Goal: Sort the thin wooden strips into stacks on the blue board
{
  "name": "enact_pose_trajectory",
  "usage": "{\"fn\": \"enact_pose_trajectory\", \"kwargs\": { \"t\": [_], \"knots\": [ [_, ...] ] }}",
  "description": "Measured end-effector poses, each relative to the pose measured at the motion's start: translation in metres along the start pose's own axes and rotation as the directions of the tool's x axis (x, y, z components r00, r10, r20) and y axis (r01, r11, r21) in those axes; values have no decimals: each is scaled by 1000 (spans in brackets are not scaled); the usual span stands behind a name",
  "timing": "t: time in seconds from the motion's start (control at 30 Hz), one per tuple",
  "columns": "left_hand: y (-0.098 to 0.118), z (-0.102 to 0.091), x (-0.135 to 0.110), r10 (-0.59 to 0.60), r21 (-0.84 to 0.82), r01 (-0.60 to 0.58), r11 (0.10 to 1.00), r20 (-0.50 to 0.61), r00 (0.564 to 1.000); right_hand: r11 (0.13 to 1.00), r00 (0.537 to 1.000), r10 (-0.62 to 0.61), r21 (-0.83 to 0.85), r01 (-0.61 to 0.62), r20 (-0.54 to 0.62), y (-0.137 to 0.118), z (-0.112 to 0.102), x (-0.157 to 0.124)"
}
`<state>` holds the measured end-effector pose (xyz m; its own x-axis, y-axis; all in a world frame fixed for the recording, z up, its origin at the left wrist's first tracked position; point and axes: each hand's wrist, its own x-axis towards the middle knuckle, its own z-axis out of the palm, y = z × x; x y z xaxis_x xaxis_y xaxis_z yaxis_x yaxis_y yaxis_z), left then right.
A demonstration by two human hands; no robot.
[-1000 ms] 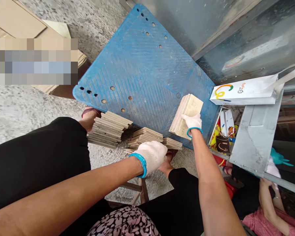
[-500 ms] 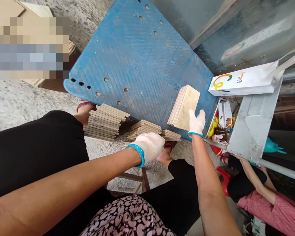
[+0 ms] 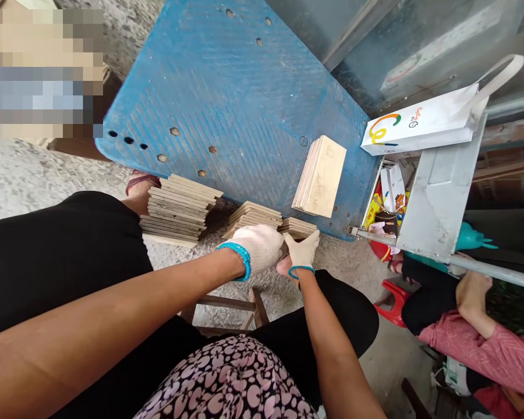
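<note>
In the head view, a middle pile of thin boards is partly covered by the left hand, gloved in white; its fingers are curled down and hidden, so whether a board is gripped cannot be told. The small pile, just to the right, is met by the right hand, gloved likewise, with thumb and fingers parted; whether the boards are touched cannot be told. A taller pile is seen farther left, by the near edge of the blue pallet. On the pallet a stack is set near the right end, apart from both hands.

The taller pile is hemmed in by the left foot (sandalled in dark red), close beside it. The pallet is bordered on the right by a metal shelf, where a white bag is placed; a brown purse is lodged in the gap. Beyond, a red stool and another person are seen. At upper left, a carton is partly pixelated.
</note>
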<state>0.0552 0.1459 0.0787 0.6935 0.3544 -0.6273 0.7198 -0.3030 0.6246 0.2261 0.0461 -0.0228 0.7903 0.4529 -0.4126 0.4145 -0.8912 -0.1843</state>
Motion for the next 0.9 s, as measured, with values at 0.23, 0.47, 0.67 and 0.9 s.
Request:
{"fn": "enact_pose_trajectory", "kwargs": {
  "t": [0.23, 0.47, 0.67, 0.9],
  "knots": [
    [-3, 1, 1, 36, 62, -35, 997, -6, 999, 999, 990, 51, 13, -50, -132, -12, 17, 7],
    [-2, 4, 3, 33, 61, -33, 998, -3, 999, 996, 989, 81, -14, -83, -127, -11, 4, -1],
    [2, 2, 4, 51, 53, -50, 997, -17, 999, 1000, 972, 10, -26, -16, -233, -13, -42, -23],
    [26, -1, -4, 128, 28, -126, 992, -59, 990, 926, 840, -355, -32, 376, -411, -12, -107, -72]
  ]
}}
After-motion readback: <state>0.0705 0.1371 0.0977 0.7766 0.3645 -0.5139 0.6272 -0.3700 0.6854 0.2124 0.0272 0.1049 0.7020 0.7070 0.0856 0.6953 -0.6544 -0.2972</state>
